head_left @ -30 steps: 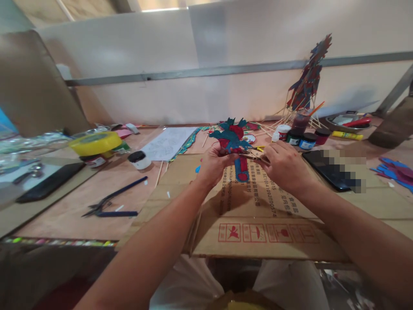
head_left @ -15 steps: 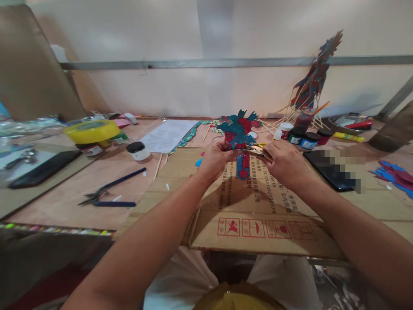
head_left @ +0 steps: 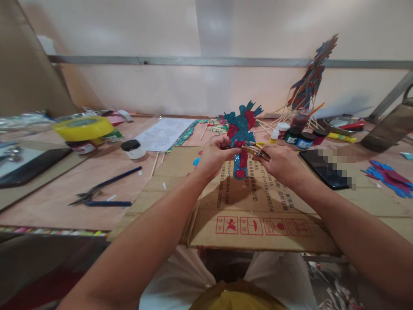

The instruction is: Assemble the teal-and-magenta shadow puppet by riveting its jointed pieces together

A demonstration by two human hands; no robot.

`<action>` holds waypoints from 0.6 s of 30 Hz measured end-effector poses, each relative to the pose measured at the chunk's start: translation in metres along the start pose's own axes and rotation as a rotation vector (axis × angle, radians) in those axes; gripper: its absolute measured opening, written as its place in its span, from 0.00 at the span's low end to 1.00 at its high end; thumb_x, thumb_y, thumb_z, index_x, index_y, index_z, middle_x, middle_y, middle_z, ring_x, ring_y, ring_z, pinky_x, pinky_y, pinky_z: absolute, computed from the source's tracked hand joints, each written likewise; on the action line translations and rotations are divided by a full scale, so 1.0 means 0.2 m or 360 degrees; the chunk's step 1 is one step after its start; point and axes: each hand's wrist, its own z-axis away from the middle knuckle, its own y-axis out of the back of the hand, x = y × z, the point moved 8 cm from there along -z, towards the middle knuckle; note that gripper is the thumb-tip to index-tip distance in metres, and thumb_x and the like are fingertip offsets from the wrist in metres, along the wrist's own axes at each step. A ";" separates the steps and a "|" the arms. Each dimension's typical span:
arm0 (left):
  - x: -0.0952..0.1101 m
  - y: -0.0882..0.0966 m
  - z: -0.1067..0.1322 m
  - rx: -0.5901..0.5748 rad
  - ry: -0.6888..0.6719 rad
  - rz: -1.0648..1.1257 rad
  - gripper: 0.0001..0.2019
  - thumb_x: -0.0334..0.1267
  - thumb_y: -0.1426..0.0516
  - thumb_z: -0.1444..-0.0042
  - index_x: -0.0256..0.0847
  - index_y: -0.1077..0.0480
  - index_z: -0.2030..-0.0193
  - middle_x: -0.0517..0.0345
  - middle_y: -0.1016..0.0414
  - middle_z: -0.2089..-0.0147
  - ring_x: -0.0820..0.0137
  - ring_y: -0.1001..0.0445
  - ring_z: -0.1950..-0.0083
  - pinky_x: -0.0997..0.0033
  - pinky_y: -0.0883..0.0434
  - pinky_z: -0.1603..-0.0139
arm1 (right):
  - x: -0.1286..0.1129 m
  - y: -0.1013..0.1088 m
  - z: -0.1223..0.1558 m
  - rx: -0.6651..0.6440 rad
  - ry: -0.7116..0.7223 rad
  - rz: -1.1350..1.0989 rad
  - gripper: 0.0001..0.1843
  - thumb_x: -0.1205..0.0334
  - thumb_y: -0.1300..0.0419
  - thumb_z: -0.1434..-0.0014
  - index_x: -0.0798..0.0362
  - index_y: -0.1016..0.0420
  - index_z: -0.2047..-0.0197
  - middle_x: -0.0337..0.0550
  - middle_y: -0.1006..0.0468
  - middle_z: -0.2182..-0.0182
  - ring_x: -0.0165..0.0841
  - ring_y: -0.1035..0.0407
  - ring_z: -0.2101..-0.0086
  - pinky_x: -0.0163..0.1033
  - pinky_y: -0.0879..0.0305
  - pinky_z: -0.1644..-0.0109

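My left hand (head_left: 213, 158) pinches the edge of a flat, painted blue-and-red cutout figure (head_left: 238, 122), held upright above the cardboard. The figure has jagged teal tips at its top and a long strip with a red round end below. My right hand (head_left: 281, 162) is closed around a small plier-like metal tool (head_left: 253, 151). The tool's tip meets the middle of the figure, close to my left fingertips. Its exact kind is too small to make out, and my fingers hide its handles.
Printed cardboard (head_left: 251, 206) lies under my hands. At left are open blue-handled pliers (head_left: 100, 191), a white jar (head_left: 134, 149) and yellow tape (head_left: 82, 128). Paint jars (head_left: 305, 140), a phone (head_left: 324, 168), painted pieces (head_left: 389, 177) and a bottle (head_left: 389, 122) stand or lie at right.
The view has shifted slightly, bringing more of the bottle into sight at right. The cutout figure has turned a little, and the tool's metal tip shows more plainly against it.
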 end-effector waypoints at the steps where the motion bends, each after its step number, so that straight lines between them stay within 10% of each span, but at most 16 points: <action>1: 0.00 0.00 0.00 -0.0007 0.0007 -0.0002 0.15 0.35 0.28 0.63 0.39 0.29 0.73 0.62 0.24 0.70 0.76 0.30 0.71 0.75 0.33 0.72 | 0.00 0.00 0.00 -0.0012 -0.0011 0.0001 0.15 0.53 0.43 0.34 0.54 0.21 0.61 0.52 0.18 0.66 0.41 0.26 0.67 0.42 0.40 0.64; 10: 0.02 -0.02 0.02 -0.0057 0.0063 -0.0033 0.17 0.39 0.27 0.64 0.39 0.30 0.74 0.62 0.26 0.72 0.74 0.29 0.72 0.74 0.30 0.73 | 0.02 -0.01 0.00 -0.0014 -0.0034 0.0004 0.15 0.54 0.44 0.34 0.53 0.23 0.67 0.50 0.21 0.70 0.39 0.29 0.68 0.41 0.41 0.65; 18: -0.04 -0.03 0.01 -0.0085 0.0077 0.0051 0.16 0.38 0.28 0.62 0.40 0.23 0.64 0.55 0.18 0.62 0.68 0.22 0.65 0.70 0.26 0.67 | -0.01 -0.04 0.01 0.0136 0.0162 -0.0091 0.12 0.65 0.48 0.34 0.54 0.24 0.53 0.55 0.22 0.56 0.44 0.31 0.55 0.47 0.35 0.52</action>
